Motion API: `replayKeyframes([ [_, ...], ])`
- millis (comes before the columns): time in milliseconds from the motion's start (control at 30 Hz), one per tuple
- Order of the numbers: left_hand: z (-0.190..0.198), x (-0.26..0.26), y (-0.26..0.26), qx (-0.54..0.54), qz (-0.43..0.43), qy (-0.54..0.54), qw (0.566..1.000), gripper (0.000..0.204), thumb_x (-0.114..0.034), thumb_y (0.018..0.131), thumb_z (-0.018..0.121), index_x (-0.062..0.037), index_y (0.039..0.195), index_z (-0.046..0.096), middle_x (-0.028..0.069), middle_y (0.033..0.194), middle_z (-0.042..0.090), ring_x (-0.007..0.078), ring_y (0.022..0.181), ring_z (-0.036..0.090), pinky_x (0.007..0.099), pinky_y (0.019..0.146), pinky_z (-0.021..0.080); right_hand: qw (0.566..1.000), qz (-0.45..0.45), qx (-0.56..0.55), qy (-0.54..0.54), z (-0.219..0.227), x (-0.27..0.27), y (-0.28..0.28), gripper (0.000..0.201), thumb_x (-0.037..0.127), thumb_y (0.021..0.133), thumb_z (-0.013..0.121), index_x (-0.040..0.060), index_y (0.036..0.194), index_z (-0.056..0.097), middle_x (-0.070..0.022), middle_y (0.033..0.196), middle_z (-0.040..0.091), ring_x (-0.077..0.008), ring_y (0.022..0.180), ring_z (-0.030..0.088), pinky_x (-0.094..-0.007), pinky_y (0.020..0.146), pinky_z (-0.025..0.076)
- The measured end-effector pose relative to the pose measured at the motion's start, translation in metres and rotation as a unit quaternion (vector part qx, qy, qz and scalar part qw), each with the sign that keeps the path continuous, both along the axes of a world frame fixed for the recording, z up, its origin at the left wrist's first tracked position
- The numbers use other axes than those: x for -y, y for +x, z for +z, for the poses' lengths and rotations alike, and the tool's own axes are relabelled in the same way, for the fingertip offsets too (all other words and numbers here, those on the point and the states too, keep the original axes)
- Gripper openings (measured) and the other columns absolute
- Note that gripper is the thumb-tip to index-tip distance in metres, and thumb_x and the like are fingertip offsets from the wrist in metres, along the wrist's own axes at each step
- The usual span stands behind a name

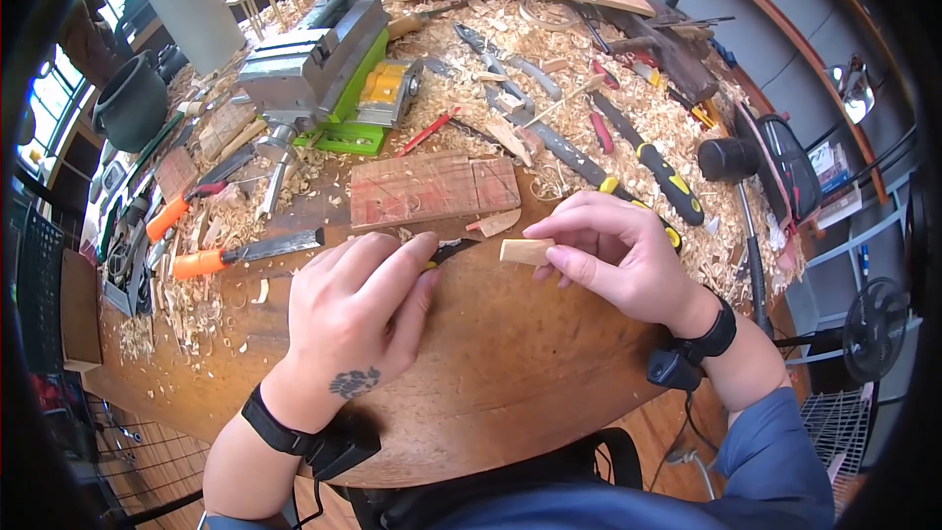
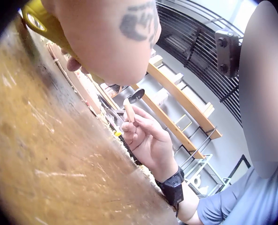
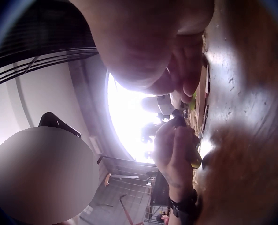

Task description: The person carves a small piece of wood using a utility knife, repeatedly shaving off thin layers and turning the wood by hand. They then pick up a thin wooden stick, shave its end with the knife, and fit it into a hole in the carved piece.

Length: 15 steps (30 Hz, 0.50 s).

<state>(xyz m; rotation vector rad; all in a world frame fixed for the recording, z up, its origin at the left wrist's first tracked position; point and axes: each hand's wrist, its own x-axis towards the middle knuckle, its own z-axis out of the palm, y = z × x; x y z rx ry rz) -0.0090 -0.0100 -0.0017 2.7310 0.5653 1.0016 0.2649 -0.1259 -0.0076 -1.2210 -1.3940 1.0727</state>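
Note:
My left hand (image 1: 358,299) grips a knife with a yellow handle (image 2: 52,28). Its short dark blade (image 1: 453,249) points right over the workbench, while the fingers cover most of the handle in the head view. Thumb and fingers of my right hand (image 1: 623,260) pinch a small, pale, flat piece of wood (image 1: 526,251) by its right end. A narrow gap separates the wood's free end from the blade tip. Behind both hands lies a reddish board (image 1: 432,188) with pencil lines, a small wood offcut (image 1: 497,224) at its near right corner.
A vise (image 1: 309,64) on a green base stands back left. Orange-handled chisels (image 1: 250,251) lie at left. Wood shavings (image 1: 549,29) cover the back of the bench, with knives (image 1: 667,177), files and a black mallet (image 1: 728,159) among them. The bench edge (image 1: 471,466) is near my body.

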Motion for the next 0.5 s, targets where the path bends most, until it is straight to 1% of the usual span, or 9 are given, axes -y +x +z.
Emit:
replayKeyframes([
  [33,0.0000,0.0001,-0.0002,-0.003,0.000,-0.003,1.000,0.030,-0.002,0.085,0.080,-0.0011,0.115,0.077,0.0140,0.093,0.074,0.0328,0.078,0.073,0.0399,0.069,0.057,1.000,-0.002,-0.019,-0.006,0.0002,-0.0002,0.0000,0.026,0.000,0.105,0.068,-0.0032,0.130,0.073,-0.0107,0.122,0.066,-0.0203,0.102,0.077,-0.0286,0.081,0.063],
  [167,0.0005,0.0002,-0.0005,-0.004,0.000,-0.005,1.000,0.030,-0.002,0.085,0.081,-0.0013,0.114,0.077,0.0136,0.091,0.073,0.0326,0.077,0.072,0.0402,0.068,0.057,1.000,-0.003,-0.025,-0.007,-0.0012,-0.0009,0.0003,0.026,0.000,0.105,0.068,-0.0037,0.131,0.073,-0.0108,0.122,0.067,-0.0207,0.102,0.077,-0.0289,0.081,0.063],
  [233,-0.0001,0.0005,-0.0003,-0.002,0.000,-0.007,1.000,0.030,-0.002,0.085,0.081,-0.0012,0.114,0.077,0.0135,0.091,0.073,0.0326,0.076,0.072,0.0403,0.067,0.056,1.000,0.006,-0.016,-0.014,-0.0003,-0.0002,0.0018,0.025,0.002,0.107,0.067,-0.0031,0.131,0.072,-0.0077,0.122,0.066,-0.0200,0.110,0.077,-0.0312,0.094,0.064],
  [267,-0.0005,0.0006,-0.0003,-0.001,-0.002,-0.009,1.000,0.030,-0.001,0.084,0.081,-0.0011,0.114,0.077,0.0134,0.091,0.073,0.0325,0.076,0.072,0.0404,0.067,0.056,1.000,0.007,-0.015,-0.014,-0.0011,-0.0003,0.0008,0.025,0.002,0.107,0.067,-0.0031,0.131,0.072,-0.0077,0.122,0.066,-0.0200,0.110,0.077,-0.0312,0.094,0.064],
  [333,-0.0008,0.0007,-0.0002,0.000,-0.003,-0.010,1.000,0.030,-0.001,0.084,0.081,-0.0011,0.114,0.076,0.0134,0.090,0.073,0.0325,0.076,0.072,0.0404,0.067,0.056,1.000,-0.012,-0.017,0.003,-0.0039,-0.0003,-0.0007,0.024,0.001,0.105,0.068,-0.0035,0.129,0.073,-0.0111,0.122,0.067,-0.0209,0.102,0.078,-0.0297,0.083,0.063],
  [400,-0.0021,0.0003,0.0006,0.000,-0.005,-0.011,1.000,0.030,-0.001,0.084,0.081,-0.0011,0.114,0.076,0.0134,0.090,0.073,0.0325,0.076,0.071,0.0405,0.067,0.056,1.000,-0.012,-0.011,0.010,-0.0052,-0.0011,-0.0003,0.024,0.001,0.105,0.068,-0.0034,0.128,0.074,-0.0110,0.122,0.067,-0.0207,0.102,0.078,-0.0299,0.083,0.063],
  [467,-0.0049,-0.0005,0.0016,0.015,0.000,0.009,1.000,0.028,-0.006,0.085,0.080,-0.0046,0.112,0.076,0.0078,0.082,0.065,0.0274,0.072,0.068,0.0395,0.064,0.055,1.000,-0.011,-0.005,0.016,-0.0063,-0.0016,0.0003,0.024,0.000,0.105,0.068,-0.0032,0.128,0.074,-0.0108,0.122,0.067,-0.0204,0.102,0.077,-0.0301,0.084,0.063],
  [500,-0.0050,-0.0007,0.0017,0.015,0.000,0.009,1.000,0.028,-0.006,0.085,0.080,-0.0046,0.112,0.076,0.0078,0.082,0.065,0.0274,0.072,0.068,0.0395,0.064,0.055,1.000,-0.010,-0.004,0.021,-0.0069,-0.0018,0.0006,0.023,-0.001,0.105,0.068,-0.0032,0.127,0.074,-0.0108,0.122,0.067,-0.0198,0.104,0.077,-0.0301,0.085,0.063],
])
